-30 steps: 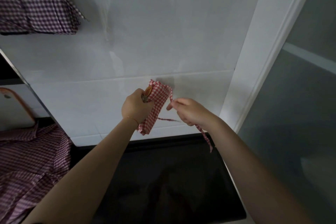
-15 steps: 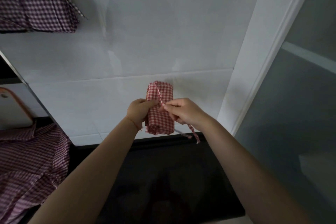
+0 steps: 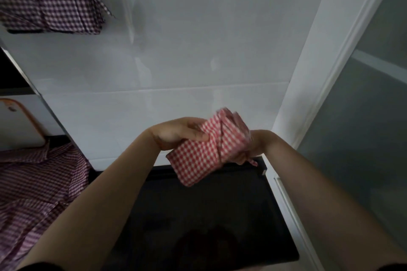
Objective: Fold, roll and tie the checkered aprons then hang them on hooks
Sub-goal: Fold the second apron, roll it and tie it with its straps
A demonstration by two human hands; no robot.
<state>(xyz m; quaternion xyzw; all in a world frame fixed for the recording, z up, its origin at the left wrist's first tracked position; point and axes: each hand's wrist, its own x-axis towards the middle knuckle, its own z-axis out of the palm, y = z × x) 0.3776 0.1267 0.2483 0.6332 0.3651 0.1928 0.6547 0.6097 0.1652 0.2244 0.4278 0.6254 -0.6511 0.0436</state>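
Note:
A rolled red-and-white checkered apron (image 3: 204,152) is held tilted in the air in front of the white tiled wall, with its thin strap wound around the middle. My left hand (image 3: 178,133) grips the roll's upper left side, thumb along the cloth. My right hand (image 3: 248,149) is mostly hidden behind the roll's right end and pinches the strap end (image 3: 252,162), which sticks out below it. A tied dark checkered apron bundle (image 3: 52,2) hangs on the wall at the upper left; its hook is hidden.
A loose dark checkered apron (image 3: 33,193) lies on the left. A black glossy counter (image 3: 198,226) lies below my arms. A white board with an orange rim (image 3: 17,125) leans at the left. A white frame with frosted glass (image 3: 363,116) stands on the right.
The roll has turned from upright to tilted, and shifted right. My right hand has gone behind its right end with the strap. The loose strap tail is now short.

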